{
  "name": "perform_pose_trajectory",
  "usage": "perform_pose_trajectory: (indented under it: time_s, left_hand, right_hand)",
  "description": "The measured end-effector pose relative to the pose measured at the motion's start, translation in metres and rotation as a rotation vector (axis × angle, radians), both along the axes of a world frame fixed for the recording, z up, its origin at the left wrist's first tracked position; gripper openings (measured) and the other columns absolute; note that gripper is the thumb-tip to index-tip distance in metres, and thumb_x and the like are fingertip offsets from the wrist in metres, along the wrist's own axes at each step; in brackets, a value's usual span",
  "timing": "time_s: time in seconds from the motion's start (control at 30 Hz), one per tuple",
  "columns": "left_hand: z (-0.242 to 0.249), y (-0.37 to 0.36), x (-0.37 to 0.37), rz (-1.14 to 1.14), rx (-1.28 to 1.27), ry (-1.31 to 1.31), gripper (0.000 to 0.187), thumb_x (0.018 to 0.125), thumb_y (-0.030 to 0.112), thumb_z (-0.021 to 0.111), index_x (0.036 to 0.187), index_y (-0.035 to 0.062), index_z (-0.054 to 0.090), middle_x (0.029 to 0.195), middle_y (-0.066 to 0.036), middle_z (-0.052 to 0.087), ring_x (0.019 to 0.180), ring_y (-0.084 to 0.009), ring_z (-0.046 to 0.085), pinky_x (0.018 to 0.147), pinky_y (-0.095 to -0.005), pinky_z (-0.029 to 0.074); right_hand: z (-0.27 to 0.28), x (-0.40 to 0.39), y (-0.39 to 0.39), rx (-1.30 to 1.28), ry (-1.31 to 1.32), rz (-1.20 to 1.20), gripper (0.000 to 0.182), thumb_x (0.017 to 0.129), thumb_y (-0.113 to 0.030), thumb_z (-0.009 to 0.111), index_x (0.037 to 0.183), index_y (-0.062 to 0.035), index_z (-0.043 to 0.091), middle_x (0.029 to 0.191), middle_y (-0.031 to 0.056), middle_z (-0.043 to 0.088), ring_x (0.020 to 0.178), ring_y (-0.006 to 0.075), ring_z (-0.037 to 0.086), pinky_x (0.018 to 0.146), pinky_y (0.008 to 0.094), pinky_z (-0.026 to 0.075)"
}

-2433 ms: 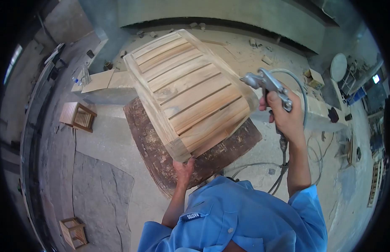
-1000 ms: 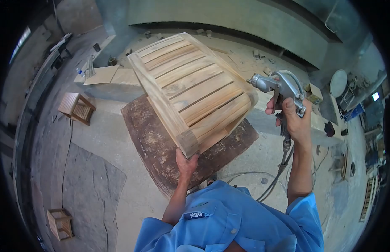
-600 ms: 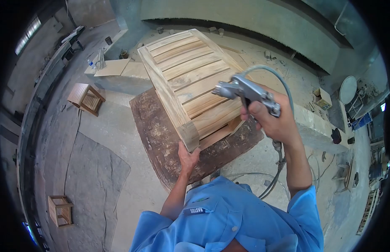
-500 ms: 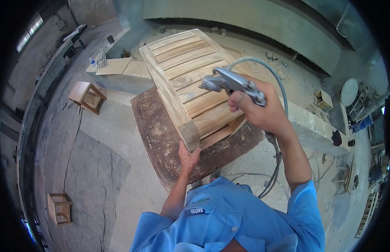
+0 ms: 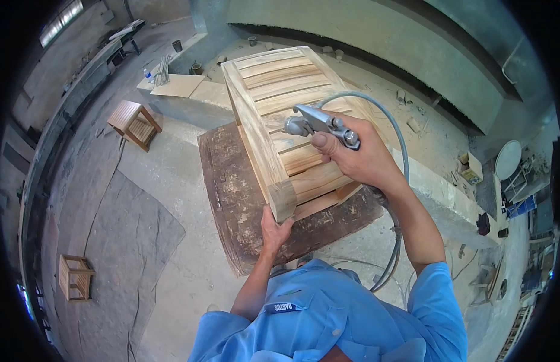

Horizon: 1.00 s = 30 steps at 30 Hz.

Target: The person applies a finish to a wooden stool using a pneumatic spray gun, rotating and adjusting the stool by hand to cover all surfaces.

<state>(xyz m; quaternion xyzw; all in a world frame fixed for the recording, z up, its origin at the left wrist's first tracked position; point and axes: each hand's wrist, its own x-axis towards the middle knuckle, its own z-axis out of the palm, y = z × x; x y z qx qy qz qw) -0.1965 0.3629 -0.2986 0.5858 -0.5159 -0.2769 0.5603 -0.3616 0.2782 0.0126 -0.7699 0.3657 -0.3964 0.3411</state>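
Note:
A slatted wooden piece of furniture (image 5: 286, 81) rests tilted on a brown, stained board (image 5: 232, 199). My left hand (image 5: 276, 230) grips its near left corner from below, fingers partly hidden beneath the wood. Over the slats, my right hand (image 5: 361, 148) is wrapped round a metal spray gun (image 5: 319, 123), whose nozzle points left. A grey-blue hose (image 5: 396, 130) arcs from the gun's top over my wrist, and more hose hangs below my forearm.
Two small slatted stools, one farther off (image 5: 135, 123) and one nearer (image 5: 76, 277), stand on the floor at left. Behind the furniture runs a low concrete ledge (image 5: 213, 108) with a flat cardboard sheet (image 5: 178, 85). An open carton (image 5: 471, 169) sits at right.
The spray gun has shifted slightly left and its nozzle has turned. The furniture appears a little farther right and turned, with my left hand still at its corner. The whole view has shifted.

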Motion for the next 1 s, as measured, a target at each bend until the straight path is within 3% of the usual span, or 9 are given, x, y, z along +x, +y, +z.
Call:
perform_pose_trajectory:
  time_s: [0.23, 0.4, 0.6, 0.7, 0.73, 0.83, 0.93, 1.0]
  left_hand:
    - [-0.004, 0.000, 0.002, -0.001, 0.031, -0.032, 0.058, 0.074, 0.015, 0.080, 0.121, -0.0013, 0.051, 0.108, -0.026, 0.064, 0.101, -0.0417, 0.064, 0.088, -0.0449, 0.051]
    - [0.002, 0.002, 0.002, -0.006, 0.050, -0.022, 0.060, 0.074, 0.017, 0.082, 0.123, -0.0013, 0.051, 0.109, -0.025, 0.064, 0.102, -0.0407, 0.064, 0.088, -0.0447, 0.051]
    - [0.001, 0.001, 0.002, -0.029, 0.054, 0.011, 0.060, 0.074, 0.017, 0.083, 0.122, -0.0011, 0.051, 0.109, -0.025, 0.064, 0.102, -0.0404, 0.064, 0.088, -0.0447, 0.051]
    - [0.000, 0.001, 0.004, -0.034, 0.055, 0.012, 0.060, 0.075, 0.018, 0.083, 0.122, -0.0010, 0.051, 0.108, -0.025, 0.064, 0.102, -0.0409, 0.064, 0.088, -0.0450, 0.051]
    - [0.000, 0.001, 0.004, -0.028, 0.062, 0.012, 0.060, 0.075, 0.018, 0.083, 0.122, -0.0009, 0.051, 0.108, -0.025, 0.063, 0.102, -0.0411, 0.064, 0.088, -0.0451, 0.051]
    - [-0.002, 0.001, 0.004, -0.027, 0.046, 0.016, 0.060, 0.075, 0.018, 0.082, 0.123, -0.0009, 0.051, 0.107, -0.025, 0.063, 0.102, -0.0417, 0.064, 0.088, -0.0452, 0.051]
    - [-0.003, 0.001, 0.004, -0.025, 0.044, 0.018, 0.061, 0.075, 0.018, 0.082, 0.124, -0.0010, 0.051, 0.108, -0.025, 0.063, 0.102, -0.0416, 0.063, 0.088, -0.0451, 0.051]
    - [0.000, 0.001, 0.005, -0.021, 0.030, -0.008, 0.061, 0.075, 0.018, 0.082, 0.124, -0.0011, 0.051, 0.109, -0.025, 0.063, 0.102, -0.0406, 0.064, 0.088, -0.0448, 0.051]
  right_hand:
    - [0.009, 0.027, -0.045, -0.009, 0.071, -0.038, 0.042, 0.093, -0.043, 0.070, 0.116, -0.0074, 0.073, 0.072, 0.0035, 0.066, 0.066, 0.0115, 0.056, 0.062, 0.0305, 0.046]
    - [0.028, 0.054, -0.079, -0.178, 0.028, -0.040, 0.045, 0.092, -0.050, 0.070, 0.106, -0.0072, 0.074, 0.063, 0.0022, 0.057, 0.060, 0.0138, 0.050, 0.058, 0.0329, 0.041]
    - [0.022, 0.053, -0.085, -0.156, 0.073, -0.047, 0.045, 0.091, -0.049, 0.070, 0.107, -0.0078, 0.074, 0.065, 0.0029, 0.060, 0.061, 0.0138, 0.052, 0.058, 0.0317, 0.042]
    - [0.015, 0.035, -0.056, -0.055, 0.117, -0.026, 0.043, 0.091, -0.047, 0.071, 0.109, -0.0080, 0.074, 0.070, 0.0043, 0.065, 0.065, 0.0125, 0.055, 0.061, 0.0303, 0.044]
    - [0.019, 0.026, -0.037, 0.060, 0.123, 0.006, 0.041, 0.091, -0.038, 0.073, 0.116, -0.0057, 0.072, 0.085, 0.0075, 0.072, 0.077, 0.0120, 0.063, 0.070, 0.0292, 0.050]
    - [0.010, 0.005, 0.001, -0.069, 0.034, 0.022, 0.043, 0.091, -0.030, 0.074, 0.123, -0.0021, 0.068, 0.102, 0.0106, 0.075, 0.093, 0.0132, 0.068, 0.082, 0.0293, 0.052]
    - [0.015, 0.000, 0.004, -0.031, 0.033, 0.022, 0.045, 0.091, -0.026, 0.075, 0.126, 0.0006, 0.065, 0.109, 0.0117, 0.074, 0.102, 0.0152, 0.068, 0.088, 0.0299, 0.052]
    - [0.023, 0.006, 0.003, -0.017, -0.019, 0.017, 0.045, 0.091, -0.027, 0.075, 0.126, 0.0003, 0.065, 0.107, 0.0113, 0.075, 0.098, 0.0148, 0.068, 0.086, 0.0299, 0.052]
